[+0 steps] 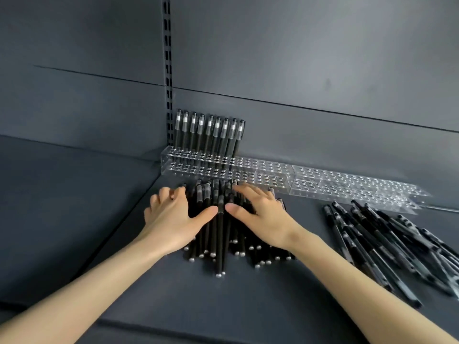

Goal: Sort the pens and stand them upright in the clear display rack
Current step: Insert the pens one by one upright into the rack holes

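Fingers [250, 193] L+R atop pen pile [219, 239], rack [248, 170] just behind

Pen pile [218, 229] before rack [223, 167].

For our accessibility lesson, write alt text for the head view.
The left hand and right hand rest on a pile of black pens. Behind, nine pens stand in a clear rack; more pens lie at right.
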### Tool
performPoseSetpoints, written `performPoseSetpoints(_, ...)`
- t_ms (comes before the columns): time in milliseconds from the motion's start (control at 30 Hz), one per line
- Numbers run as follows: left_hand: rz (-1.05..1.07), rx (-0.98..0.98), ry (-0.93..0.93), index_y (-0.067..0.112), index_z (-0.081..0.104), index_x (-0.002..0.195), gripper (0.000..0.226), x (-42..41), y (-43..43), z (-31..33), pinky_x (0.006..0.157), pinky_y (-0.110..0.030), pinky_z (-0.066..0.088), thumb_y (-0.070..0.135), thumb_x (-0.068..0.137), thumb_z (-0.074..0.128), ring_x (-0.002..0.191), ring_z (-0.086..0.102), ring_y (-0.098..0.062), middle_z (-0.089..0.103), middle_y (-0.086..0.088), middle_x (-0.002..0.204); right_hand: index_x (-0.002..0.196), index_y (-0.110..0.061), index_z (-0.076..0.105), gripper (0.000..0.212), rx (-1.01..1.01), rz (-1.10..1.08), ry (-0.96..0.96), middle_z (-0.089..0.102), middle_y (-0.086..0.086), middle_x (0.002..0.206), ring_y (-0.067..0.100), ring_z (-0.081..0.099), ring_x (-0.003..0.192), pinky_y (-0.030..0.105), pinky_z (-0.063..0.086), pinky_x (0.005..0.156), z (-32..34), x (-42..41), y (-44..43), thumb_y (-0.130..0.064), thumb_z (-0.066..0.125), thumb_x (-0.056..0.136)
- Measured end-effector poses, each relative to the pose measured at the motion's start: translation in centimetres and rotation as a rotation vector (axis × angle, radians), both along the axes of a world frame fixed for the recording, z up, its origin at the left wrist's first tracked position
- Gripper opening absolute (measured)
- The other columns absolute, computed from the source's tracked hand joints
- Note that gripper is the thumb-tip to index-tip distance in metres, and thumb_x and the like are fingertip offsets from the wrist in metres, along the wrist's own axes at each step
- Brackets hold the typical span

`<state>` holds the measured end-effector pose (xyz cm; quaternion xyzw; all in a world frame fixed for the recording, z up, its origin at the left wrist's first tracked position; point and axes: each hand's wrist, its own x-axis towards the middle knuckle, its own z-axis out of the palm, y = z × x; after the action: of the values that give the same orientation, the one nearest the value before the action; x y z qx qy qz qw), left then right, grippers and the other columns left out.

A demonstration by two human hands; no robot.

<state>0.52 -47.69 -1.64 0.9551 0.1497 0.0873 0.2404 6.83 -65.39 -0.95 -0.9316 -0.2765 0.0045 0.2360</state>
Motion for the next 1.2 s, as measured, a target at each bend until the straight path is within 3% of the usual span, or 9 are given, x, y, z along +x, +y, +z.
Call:
performPoseSetpoints(233,0.065,-0.042,-0.03,0.012,0.052,0.13,0.064,-0.2,-0.3,0.9,0.078,-0.028,0.039,0.052,0.082,0.06,0.103,0.053,-0.021,0.045,-0.006,0.129,0.148,-0.029,0.026,0.064,-0.018,0.023,-0.066,0.021,0.004,0.157,0.026,0.017,0.144,0.043,0.008,0.115,-0.9,-0.1,0.0,-0.06,0.035,0.093)
performPoseSetpoints(333,0.055,-0.004,-0.07,0.008,0.067,0.099,0.043,-0.1,-0.2,1.4,0.063,-0.028,0.041,0.046,0.08,0.061,0.083,0.06,-0.019,0.064,-0.002,0.095,0.148,-0.027,0.027,0.063,-0.015,0.024,-0.074,0.023,0.005,0.157,0.026,0.018,0.144,0.042,0.009,0.115,-1.0,0.1,0.0,-0.059,0.035,0.093)
performPoseSetpoints(400,0.055,-0.023,-0.108,0.004,0.065,0.085,0.036,-0.2,0.0,1.3,0.051,-0.029,0.036,0.04,0.08,0.061,0.062,0.055,-0.017,0.062,-0.002,0.066,0.147,-0.026,0.028,0.063,-0.013,0.023,-0.073,0.024,0.006,0.156,0.027,0.019,0.144,0.043,0.01,0.114,-1.0,0.1,0.0,-0.059,0.036,0.094)
performPoseSetpoints(500,0.079,-0.066,-0.127,0.004,0.059,0.074,0.029,-0.3,0.3,0.8,0.047,-0.027,0.032,0.033,0.081,0.063,0.05,0.046,-0.015,0.053,0.0,0.052,0.147,-0.026,0.028,0.063,-0.01,0.024,-0.079,0.024,0.006,0.156,0.028,0.02,0.143,0.043,0.01,0.114,-1.0,0.1,0.0,-0.058,0.036,0.094)
performPoseSetpoints(667,0.032,-0.302,-0.212,0.004,0.057,0.066,0.033,-0.4,1.0,0.2,0.045,-0.022,0.039,0.025,0.092,0.056,0.045,0.049,-0.01,0.059,0.001,0.056,0.147,-0.027,0.029,0.061,0.017,0.011,-0.071,0.024,0.004,0.157,0.027,0.016,0.144,0.042,0.005,0.115,-0.8,-0.1,-0.1,-0.057,0.037,0.094)
performPoseSetpoints(800,-0.125,-0.622,-0.332,0.002,0.058,0.074,0.034,-0.7,0.2,0.9,0.042,-0.027,0.032,0.029,0.094,0.055,0.045,0.039,-0.018,0.048,-0.008,0.056,0.138,-0.022,0.044,0.052,0.308,0.034,-0.058,0.05,-0.003,0.14,0.017,0.04,0.132,0.039,0.026,0.112,0.3,-0.4,-0.2,-0.047,0.051,0.093)
performPoseSetpoints(933,-0.366,-0.867,-0.351,0.016,0.069,0.097,0.022,-0.2,-1.5,2.2,0.037,-0.021,0.033,0.027,0.097,0.049,0.045,0.042,-0.011,0.057,0.003,0.065,0.114,-0.013,0.06,0.027,0.786,0.132,0.134,0.071,-0.009,0.092,0.003,0.066,0.088,0.019,0.047,0.081,2.7,-0.6,0.6,-0.022,0.065,0.089)
performPoseSetpoints(1067,-0.511,-0.877,-0.325,0.011,0.069,0.098,0.025,1.6,-2.1,3.0,0.039,-0.02,0.036,0.027,0.097,0.05,0.048,0.045,-0.011,0.061,0.0,0.066,0.086,-0.009,0.061,0.006,0.988,0.123,0.151,0.066,-0.012,0.064,0.0,0.063,0.06,0.01,0.046,0.061,4.5,0.3,0.9,-0.008,0.067,0.086)
performPoseSetpoints(1200,-0.539,-0.888,-0.313,0.008,0.069,0.093,0.028,4.3,-1.1,3.4,0.041,-0.022,0.037,0.027,0.097,0.049,0.047,0.044,-0.016,0.059,-0.001,0.064,0.088,-0.011,0.063,0.004,1.09,-0.038,0.051,0.064,-0.006,0.073,0.003,0.058,0.065,0.017,0.049,0.069,6.1,2.8,0.6,-0.01,0.067,0.087)
